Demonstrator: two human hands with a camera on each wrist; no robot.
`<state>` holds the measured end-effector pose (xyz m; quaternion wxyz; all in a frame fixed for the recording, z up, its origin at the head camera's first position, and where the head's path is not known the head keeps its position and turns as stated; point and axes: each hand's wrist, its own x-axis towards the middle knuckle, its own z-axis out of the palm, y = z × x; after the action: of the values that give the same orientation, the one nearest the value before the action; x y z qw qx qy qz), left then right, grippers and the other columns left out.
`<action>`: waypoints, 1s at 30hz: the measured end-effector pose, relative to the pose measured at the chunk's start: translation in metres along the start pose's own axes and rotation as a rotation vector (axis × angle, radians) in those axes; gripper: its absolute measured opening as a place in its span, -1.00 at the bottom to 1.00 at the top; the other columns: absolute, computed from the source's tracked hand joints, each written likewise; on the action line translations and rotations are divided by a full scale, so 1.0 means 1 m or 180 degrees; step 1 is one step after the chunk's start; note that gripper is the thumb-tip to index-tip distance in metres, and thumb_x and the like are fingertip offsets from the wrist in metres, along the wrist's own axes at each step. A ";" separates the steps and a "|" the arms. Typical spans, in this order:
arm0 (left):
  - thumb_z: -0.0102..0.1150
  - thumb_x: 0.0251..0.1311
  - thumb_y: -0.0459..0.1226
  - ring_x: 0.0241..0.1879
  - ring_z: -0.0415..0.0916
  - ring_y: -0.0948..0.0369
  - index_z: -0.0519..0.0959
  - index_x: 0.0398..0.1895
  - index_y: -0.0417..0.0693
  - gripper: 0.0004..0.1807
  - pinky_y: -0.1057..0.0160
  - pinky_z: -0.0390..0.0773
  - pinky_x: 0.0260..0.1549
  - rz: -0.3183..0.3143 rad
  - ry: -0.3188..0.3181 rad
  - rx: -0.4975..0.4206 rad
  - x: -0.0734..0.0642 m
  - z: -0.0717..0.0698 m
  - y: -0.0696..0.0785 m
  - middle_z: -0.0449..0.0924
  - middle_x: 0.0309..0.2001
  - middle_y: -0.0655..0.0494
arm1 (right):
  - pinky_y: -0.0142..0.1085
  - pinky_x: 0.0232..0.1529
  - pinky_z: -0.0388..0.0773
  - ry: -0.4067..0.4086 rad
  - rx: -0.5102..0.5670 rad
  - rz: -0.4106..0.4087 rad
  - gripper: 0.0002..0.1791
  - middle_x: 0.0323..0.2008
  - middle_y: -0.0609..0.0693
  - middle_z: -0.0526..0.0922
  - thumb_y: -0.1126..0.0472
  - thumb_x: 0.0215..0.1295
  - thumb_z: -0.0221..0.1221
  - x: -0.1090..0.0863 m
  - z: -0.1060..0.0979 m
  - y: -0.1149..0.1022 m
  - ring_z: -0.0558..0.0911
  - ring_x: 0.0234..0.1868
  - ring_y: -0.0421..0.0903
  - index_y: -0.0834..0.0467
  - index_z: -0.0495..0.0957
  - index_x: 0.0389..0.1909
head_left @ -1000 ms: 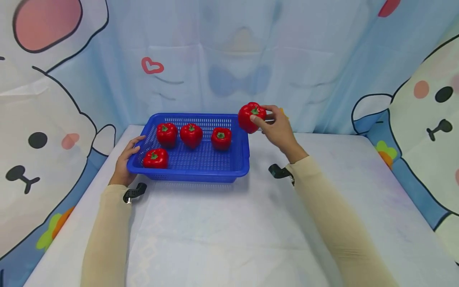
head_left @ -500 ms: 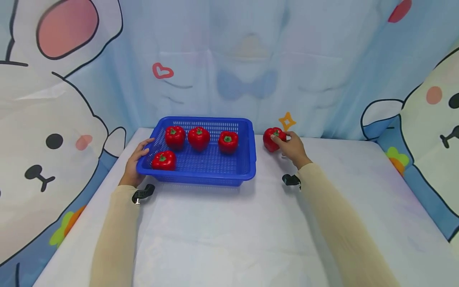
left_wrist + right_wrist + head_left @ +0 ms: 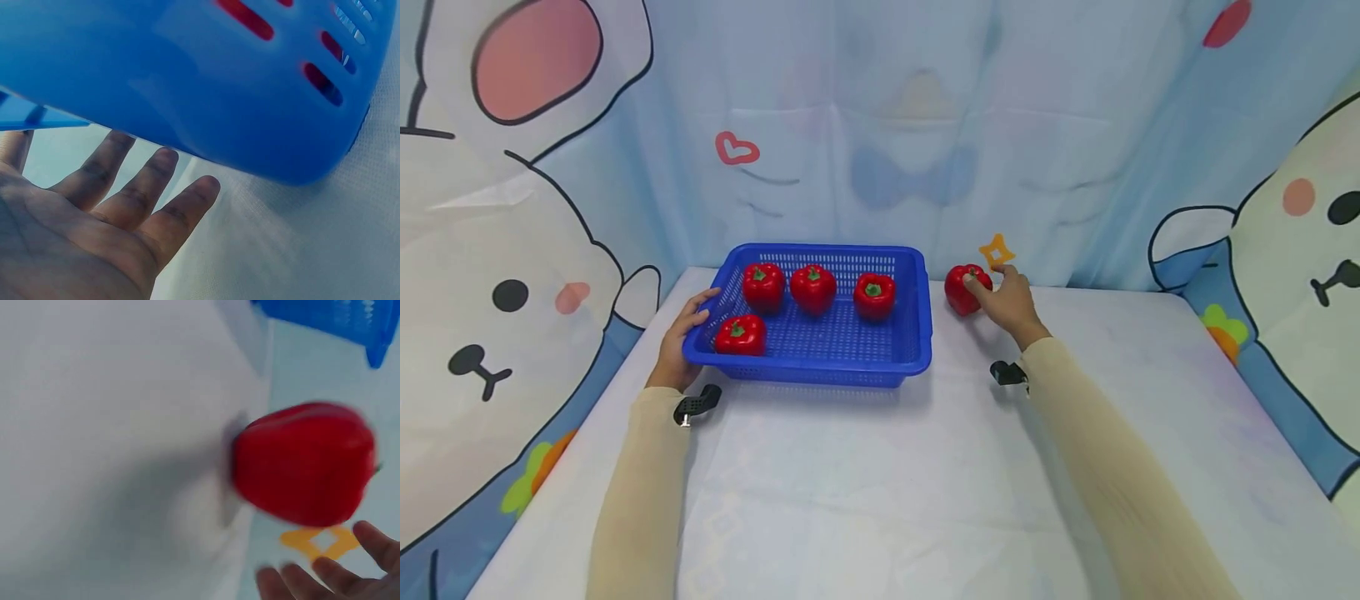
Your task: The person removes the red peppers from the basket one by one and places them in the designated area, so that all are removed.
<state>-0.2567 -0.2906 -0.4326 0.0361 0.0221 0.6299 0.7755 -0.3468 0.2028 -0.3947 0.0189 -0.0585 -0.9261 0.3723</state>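
A blue plastic basket (image 3: 820,364) stands on the table with several red bell peppers inside, among them a front-left bell pepper (image 3: 740,336) and a right-hand one (image 3: 874,297). My left hand (image 3: 681,343) rests at the basket's left rim; the left wrist view shows its fingers (image 3: 181,215) fairly straight, tips right at the rim. Another red bell pepper (image 3: 306,464) sits on the table to the right of the basket. Beside it is my right hand (image 3: 1009,307), thumb overlapping the pepper in the head view, while the right wrist view shows the fingers spread apart from it.
A white cloth covers the table (image 3: 850,483). Directly behind the basket hangs a light blue curtain (image 3: 1052,108) printed with cartoon bears. Dark wrist straps (image 3: 697,403) are on both forearms.
My right hand has carried the bell pepper from the basket's right rim to the right, lowered it onto the table and loosened its hold. My left hand stays at the basket.
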 end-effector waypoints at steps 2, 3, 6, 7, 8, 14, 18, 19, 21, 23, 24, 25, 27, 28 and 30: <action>-0.24 0.48 -0.07 0.51 -0.06 0.02 0.15 0.48 0.36 -0.48 0.47 0.53 0.03 -0.0010 0.0008 0.0006 -0.001 -0.001 0.000 -0.19 0.59 0.09 | 0.21 0.35 0.29 0.0163 0.0065 -0.0292 -0.08 0.44 0.32 0.15 -0.24 0.33 0.09 -0.004 -0.001 -0.010 0.19 0.45 0.25 0.22 0.05 0.50; -0.24 0.48 -0.07 0.51 -0.06 0.01 0.15 0.48 0.35 -0.48 0.47 0.53 0.03 -0.0012 0.0008 0.0001 -0.001 -0.002 0.000 -0.19 0.58 0.09 | 0.21 0.37 0.24 0.0213 0.0101 -0.0461 -0.10 0.45 0.30 0.14 -0.22 0.33 0.11 -0.007 -0.001 -0.016 0.18 0.46 0.24 0.22 0.07 0.49; -0.24 0.48 -0.06 0.51 -0.06 0.02 0.14 0.49 0.36 -0.47 0.46 0.54 0.03 -0.0022 0.0016 0.0028 -0.002 -0.003 0.002 -0.18 0.58 0.10 | 0.22 0.41 0.16 0.0177 0.0081 -0.0863 -0.16 0.48 0.24 0.14 -0.12 0.31 0.17 -0.017 0.001 -0.042 0.14 0.50 0.20 0.16 0.12 0.48; -0.24 0.48 -0.06 0.51 -0.06 0.02 0.13 0.49 0.36 -0.47 0.46 0.53 0.03 -0.0019 0.0014 0.0024 -0.002 -0.003 0.002 -0.18 0.58 0.10 | 0.22 0.42 0.15 0.0087 0.0012 -0.0964 -0.15 0.49 0.22 0.13 -0.11 0.29 0.20 -0.021 0.002 -0.052 0.13 0.51 0.20 0.13 0.11 0.49; -0.24 0.47 -0.06 0.51 -0.06 0.02 0.13 0.49 0.36 -0.47 0.46 0.53 0.04 -0.0017 0.0015 0.0020 -0.002 -0.004 0.003 -0.18 0.58 0.10 | 0.24 0.40 0.16 -0.0031 -0.0089 -0.1032 -0.13 0.50 0.20 0.12 -0.12 0.27 0.22 -0.026 0.004 -0.061 0.12 0.51 0.20 0.10 0.10 0.50; -0.19 0.46 -0.03 0.51 -0.06 0.01 0.16 0.48 0.37 -0.46 0.45 0.54 0.04 -0.0002 0.0024 0.0015 0.000 -0.003 0.000 -0.19 0.59 0.10 | 0.30 0.30 0.28 -0.0700 -0.0780 -0.1415 0.00 0.49 0.20 0.16 -0.15 0.13 0.33 -0.035 0.022 -0.093 0.18 0.48 0.26 0.02 0.07 0.52; -0.18 0.45 -0.01 0.51 -0.07 0.00 0.16 0.48 0.39 -0.46 0.45 0.53 0.03 -0.0012 0.0017 0.0057 0.002 -0.001 -0.002 -0.18 0.59 0.10 | 0.30 0.38 0.13 -0.0817 -0.1340 -0.1500 0.03 0.47 0.23 0.20 -0.17 0.07 0.36 -0.026 0.034 -0.098 0.19 0.46 0.29 0.04 0.10 0.51; -0.18 0.45 -0.01 0.52 -0.07 0.00 0.16 0.48 0.39 -0.46 0.45 0.53 0.03 -0.0007 0.0005 0.0057 0.002 -0.001 -0.003 -0.18 0.59 0.10 | 0.30 0.41 0.08 -0.0812 -0.1470 -0.1515 0.03 0.46 0.23 0.21 -0.18 0.06 0.37 -0.023 0.037 -0.099 0.19 0.46 0.29 0.04 0.11 0.51; -0.20 0.47 -0.03 0.51 -0.06 0.00 0.16 0.48 0.37 -0.47 0.45 0.53 0.04 -0.0002 -0.0019 0.0029 0.003 -0.002 -0.004 -0.18 0.58 0.09 | 0.30 0.45 -0.05 -0.0808 -0.1689 -0.1581 0.02 0.45 0.23 0.24 -0.18 0.06 0.36 -0.017 0.043 -0.101 0.18 0.47 0.29 0.05 0.14 0.50; -0.23 0.48 -0.06 0.50 -0.05 0.01 0.16 0.48 0.35 -0.48 0.45 0.53 0.04 0.0008 -0.0035 -0.0005 0.004 -0.003 -0.004 -0.18 0.58 0.08 | 0.29 0.46 -0.12 -0.0783 -0.1835 -0.1700 -0.02 0.43 0.23 0.28 -0.18 0.08 0.35 -0.013 0.048 -0.104 0.18 0.47 0.28 0.07 0.18 0.48; -0.24 0.48 -0.06 0.50 -0.05 0.01 0.15 0.48 0.35 -0.48 0.45 0.53 0.04 0.0010 -0.0039 -0.0007 0.004 -0.003 -0.004 -0.18 0.58 0.08 | 0.28 0.47 -0.13 -0.0763 -0.1890 -0.1782 -0.04 0.42 0.23 0.30 -0.18 0.10 0.34 -0.010 0.051 -0.106 0.19 0.46 0.28 0.08 0.20 0.47; -0.24 0.49 -0.06 0.50 -0.05 0.01 0.16 0.48 0.35 -0.48 0.45 0.53 0.04 0.0016 -0.0036 -0.0018 0.004 -0.003 -0.004 -0.18 0.58 0.07 | 0.27 0.47 -0.13 -0.0744 -0.1931 -0.1863 -0.07 0.40 0.23 0.32 -0.18 0.11 0.33 -0.009 0.053 -0.107 0.21 0.45 0.28 0.09 0.23 0.45; -0.25 0.49 -0.06 0.50 -0.05 0.00 0.15 0.48 0.35 -0.48 0.46 0.53 0.03 0.0026 -0.0030 0.0007 0.004 -0.003 -0.004 -0.17 0.58 0.07 | 0.23 0.48 -0.10 -0.0713 -0.2005 -0.1994 -0.13 0.37 0.23 0.36 -0.19 0.15 0.31 -0.005 0.058 -0.110 0.23 0.43 0.26 0.10 0.29 0.41; -0.25 0.48 -0.05 0.51 -0.05 0.00 0.15 0.48 0.36 -0.48 0.46 0.54 0.03 0.0023 -0.0021 0.0029 0.004 -0.004 -0.004 -0.17 0.58 0.08 | 0.22 0.48 -0.08 -0.0713 -0.2052 -0.2034 -0.14 0.35 0.23 0.38 -0.19 0.15 0.30 -0.004 0.062 -0.111 0.25 0.41 0.26 0.11 0.30 0.40; -0.24 0.48 -0.04 0.52 -0.07 -0.01 0.15 0.49 0.38 -0.47 0.45 0.54 0.04 0.0008 -0.0003 0.0082 0.003 -0.004 -0.003 -0.18 0.59 0.09 | 0.19 0.48 -0.04 -0.0742 -0.2152 -0.2029 -0.13 0.33 0.23 0.40 -0.22 0.14 0.30 -0.003 0.068 -0.112 0.26 0.40 0.25 0.13 0.31 0.39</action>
<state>-0.2600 -0.2939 -0.4360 0.0351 0.0236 0.6398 0.7674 -0.3602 0.0751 -0.3661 0.0081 0.2678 -0.9630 0.0300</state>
